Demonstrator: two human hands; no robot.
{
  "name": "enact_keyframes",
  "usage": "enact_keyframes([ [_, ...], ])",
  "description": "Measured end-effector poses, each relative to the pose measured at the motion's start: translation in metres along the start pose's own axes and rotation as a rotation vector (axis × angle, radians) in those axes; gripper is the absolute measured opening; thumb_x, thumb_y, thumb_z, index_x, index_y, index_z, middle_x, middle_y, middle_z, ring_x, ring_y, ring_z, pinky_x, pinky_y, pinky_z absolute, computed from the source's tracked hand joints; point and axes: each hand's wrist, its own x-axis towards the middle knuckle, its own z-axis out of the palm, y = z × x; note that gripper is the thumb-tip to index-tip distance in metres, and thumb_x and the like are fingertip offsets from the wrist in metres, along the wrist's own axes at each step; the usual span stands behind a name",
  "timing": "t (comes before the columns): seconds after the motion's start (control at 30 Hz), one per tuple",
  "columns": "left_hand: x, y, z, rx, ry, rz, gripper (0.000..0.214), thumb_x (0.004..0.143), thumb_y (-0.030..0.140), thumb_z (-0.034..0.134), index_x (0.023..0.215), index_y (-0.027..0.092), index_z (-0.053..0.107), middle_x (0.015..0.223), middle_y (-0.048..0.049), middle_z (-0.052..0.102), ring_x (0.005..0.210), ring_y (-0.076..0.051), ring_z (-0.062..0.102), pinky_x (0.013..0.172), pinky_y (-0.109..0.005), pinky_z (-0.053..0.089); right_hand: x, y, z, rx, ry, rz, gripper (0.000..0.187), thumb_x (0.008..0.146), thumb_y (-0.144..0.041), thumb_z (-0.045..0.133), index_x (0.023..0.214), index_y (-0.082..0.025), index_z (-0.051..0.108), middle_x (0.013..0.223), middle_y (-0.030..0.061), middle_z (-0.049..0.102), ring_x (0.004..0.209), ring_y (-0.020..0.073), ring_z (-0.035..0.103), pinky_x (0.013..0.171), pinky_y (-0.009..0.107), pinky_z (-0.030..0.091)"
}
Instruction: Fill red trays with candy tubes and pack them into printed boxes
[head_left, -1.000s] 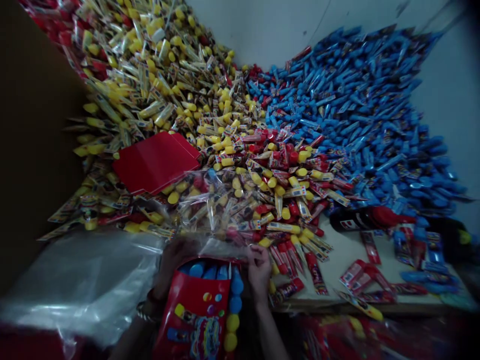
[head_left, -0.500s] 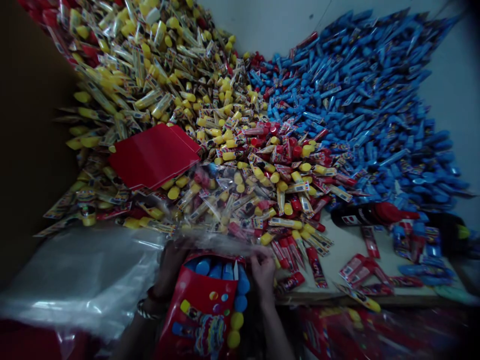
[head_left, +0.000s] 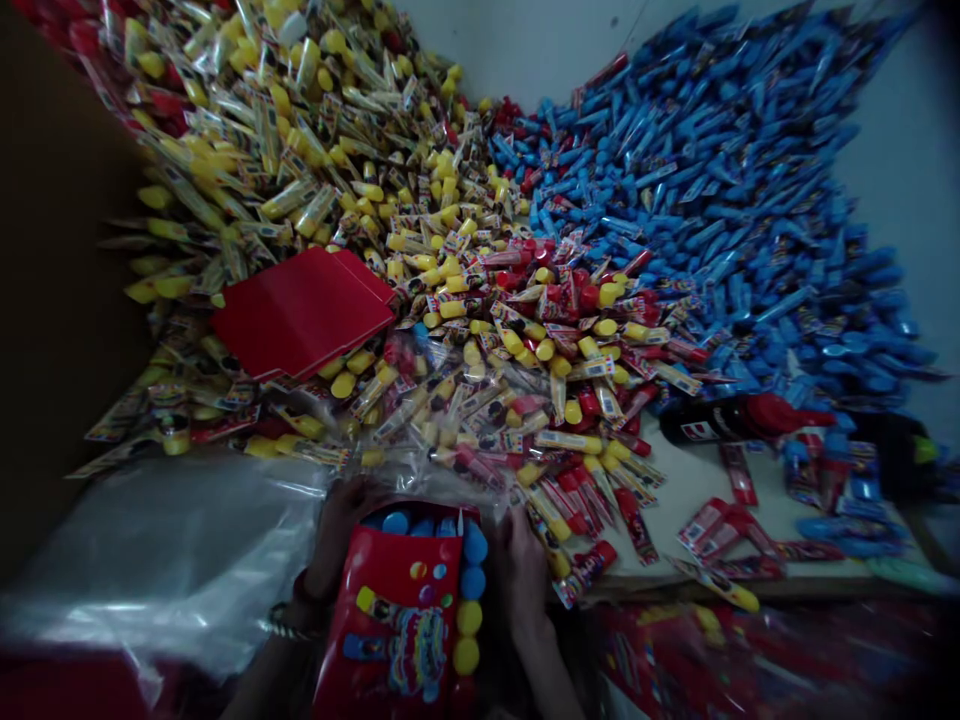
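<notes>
You are working both hands around the open top of the red packet [head_left: 397, 600], which is sitting between your forearms, nearer to you than the tabletop [head_left: 686, 480]. Clear film [head_left: 442, 480] is running beyond its mouth, between your left hand [head_left: 341, 530] and right hand [head_left: 525, 560]. Your right fingers are curling beside the film's edge, but the dimness is leaving it uncertain whether they are pinching it; your left fingers are disappearing into shadow, so their state cannot be told. For a clean handling, you should be guiding both sides of the film evenly, without squashing the packet or catching the blue caps [head_left: 474, 545] and yellow caps [head_left: 469, 620] lining its right side. The frame's bottom edge is cutting off the packet's lower end, hiding what is supporting it, and glare is making the film's outline hard to follow.
</notes>
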Motion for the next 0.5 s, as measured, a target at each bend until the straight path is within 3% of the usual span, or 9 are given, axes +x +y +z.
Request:
enact_keyframes([
  [0.13, -0.007, 0.001, 0.000, -0.028, 0.096, 0.033, 0.034, 0.069, 0.052, 0.064, 0.070, 0.019, 0.066, 0.066, -0.0051, 0.066, 0.072, -0.023, 0.063, 0.066, -0.034, 0.051, -0.007, 0.006, -0.005, 0.076, -0.040, -0.015, 0.035, 0.092, -0.042, 0.037, 0.098, -0.018, 0.061, 0.072, 0.0067, 0.068, 0.064, 0.0205, 0.063, 0.058, 0.028, 0.045],
  [0.23, -0.013, 0.005, 0.000, -0.012, 0.109, 0.041, 0.032, 0.081, 0.047, 0.061, 0.083, 0.016, 0.065, 0.077, -0.0047, 0.066, 0.075, -0.018, 0.061, 0.068, -0.033, 0.052, -0.007, 0.000, -0.011, 0.191, -0.085, -0.026, 0.035, 0.093, -0.045, 0.040, 0.099, -0.018, 0.063, 0.083, 0.0081, 0.070, 0.075, 0.0207, 0.065, 0.068, 0.029, 0.049],
  [0.37, -0.029, 0.015, -0.004, 0.025, 0.107, 0.055, 0.032, 0.091, 0.040, 0.053, 0.107, 0.014, 0.059, 0.102, -0.0064, 0.062, 0.086, -0.016, 0.061, 0.076, -0.034, 0.053, -0.002, -0.011, -0.020, 0.277, 0.042, -0.025, 0.033, 0.090, -0.045, 0.048, 0.080, -0.019, 0.064, 0.081, 0.0076, 0.066, 0.077, 0.0201, 0.062, 0.072, 0.030, 0.049],
  [0.5, -0.051, 0.027, -0.014, 0.062, 0.119, 0.083, 0.033, 0.091, 0.038, 0.054, 0.115, 0.016, 0.057, 0.114, -0.0081, 0.059, 0.097, -0.020, 0.060, 0.082, -0.038, 0.053, 0.002, -0.011, -0.021, 0.482, 0.164, 0.121, 0.036, 0.086, -0.049, 0.053, 0.069, -0.018, 0.056, 0.070, 0.0025, 0.059, 0.064, 0.0155, 0.057, 0.060, 0.026, 0.047],
])
